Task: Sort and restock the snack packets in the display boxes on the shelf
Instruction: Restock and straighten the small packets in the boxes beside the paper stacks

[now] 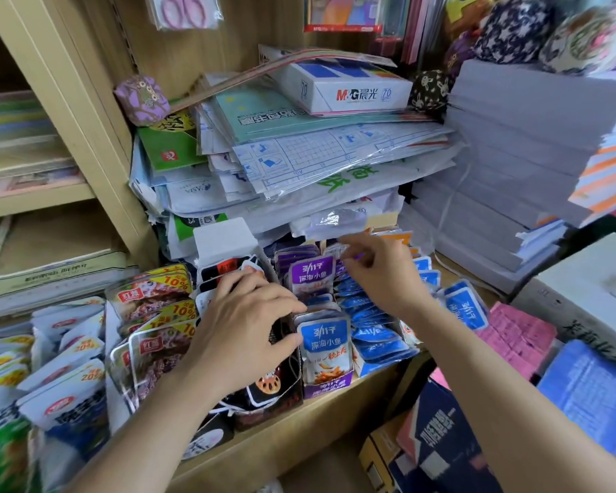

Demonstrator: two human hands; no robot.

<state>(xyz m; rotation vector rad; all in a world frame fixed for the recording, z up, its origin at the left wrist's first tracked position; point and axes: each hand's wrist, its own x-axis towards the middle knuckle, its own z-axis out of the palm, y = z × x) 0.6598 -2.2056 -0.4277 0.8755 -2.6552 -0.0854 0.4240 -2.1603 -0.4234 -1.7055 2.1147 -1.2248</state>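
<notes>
Several open display boxes of snack packets stand on the wooden shelf (271, 432). A purple box (329, 384) holds blue-and-white fish packets (323, 345) in front and purple ones (312, 275) behind. Right of it lies a row of blue packets (374, 325). My left hand (242, 325) rests on the black packet box (264, 393), its fingers touching the purple box's edge. My right hand (377, 272) reaches to the back of the purple row and pinches a small packet (338, 251) between thumb and fingertips.
Red-label packets (150, 314) and white packets (64, 382) fill boxes at the left. A sagging pile of plastic-wrapped stationery (299, 161) overhangs the box backs. Stacked paper (505, 165) stands at the right, with cartons and pink sheets (516, 332) below it.
</notes>
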